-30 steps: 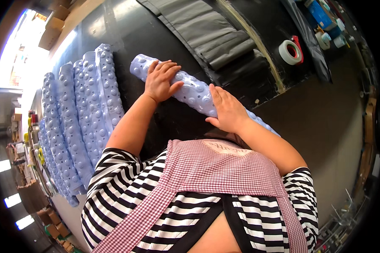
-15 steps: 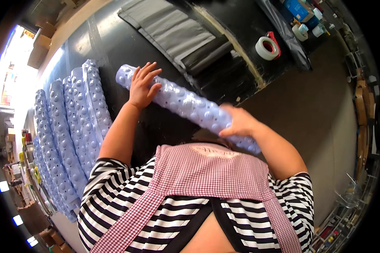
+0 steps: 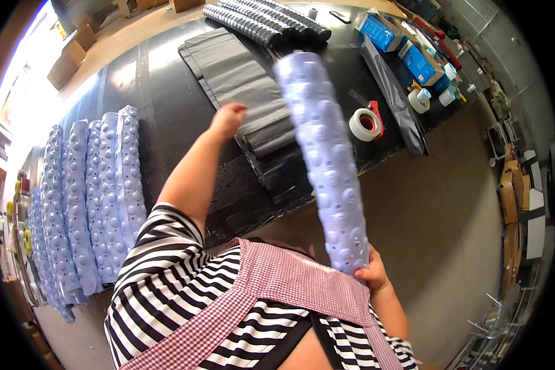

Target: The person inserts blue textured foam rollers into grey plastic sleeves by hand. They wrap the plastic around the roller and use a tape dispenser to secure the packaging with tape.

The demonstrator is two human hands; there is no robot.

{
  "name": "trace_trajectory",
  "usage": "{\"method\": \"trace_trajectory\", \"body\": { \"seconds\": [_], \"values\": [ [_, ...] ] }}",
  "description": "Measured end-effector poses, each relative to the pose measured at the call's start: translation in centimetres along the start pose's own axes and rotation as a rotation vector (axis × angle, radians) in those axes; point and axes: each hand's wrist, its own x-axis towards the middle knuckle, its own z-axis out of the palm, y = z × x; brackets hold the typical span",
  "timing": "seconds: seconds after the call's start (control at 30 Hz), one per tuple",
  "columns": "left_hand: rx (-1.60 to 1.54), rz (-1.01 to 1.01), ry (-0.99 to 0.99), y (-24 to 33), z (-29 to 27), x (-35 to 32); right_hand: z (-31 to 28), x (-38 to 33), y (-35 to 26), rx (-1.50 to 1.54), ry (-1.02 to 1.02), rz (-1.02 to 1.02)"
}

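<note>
A rolled light-blue bath mat [image 3: 327, 154], covered in round bumps and small holes, stands tilted up in front of me. My right hand [image 3: 373, 271] grips its lower end, thumb on the near side. My left hand [image 3: 230, 120] is over the stack of grey plastic bags [image 3: 253, 80] on the black table. Its fingers look curled together, slightly blurred; anything between them is hidden. To the left, several more rolled blue bath mats [image 3: 77, 203] lie side by side.
On the black table [image 3: 160, 111] are a tape roll in a red dispenser [image 3: 365, 125], a long dark plastic sheet [image 3: 394, 98], blue boxes [image 3: 420, 61] and, at the far edge, several black bumpy rolls [image 3: 265, 24]. Shelving with cardboard [image 3: 512, 197] stands at the right.
The mat has swung from lying slantwise to nearly upright. My left hand has let go of it and moved over the grey bags; my right hand has shifted to its lower end.
</note>
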Motion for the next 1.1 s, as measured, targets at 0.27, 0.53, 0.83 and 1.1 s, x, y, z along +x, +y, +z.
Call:
{"method": "trace_trajectory", "body": {
  "seconds": [0.27, 0.53, 0.83, 1.1],
  "values": [
    [0.373, -0.228, -0.651, 8.0, 3.2, -2.0, -5.4, -2.6, 0.3, 0.124, 0.199, -0.074],
    [0.456, 0.272, -0.571, 13.5, 5.9, -12.8, -12.1, -2.1, 4.2, 0.549, 0.009, 0.234],
    [0.737, 0.257, -0.210, 8.4, 9.6, -9.3, -14.4, 2.9, 3.4, 0.055, 0.051, 0.223],
    [0.587, 0.253, 0.025, 6.7, 10.2, -8.8, -12.1, 1.3, 1.6, -0.308, 0.137, 0.038]
  ]
}}
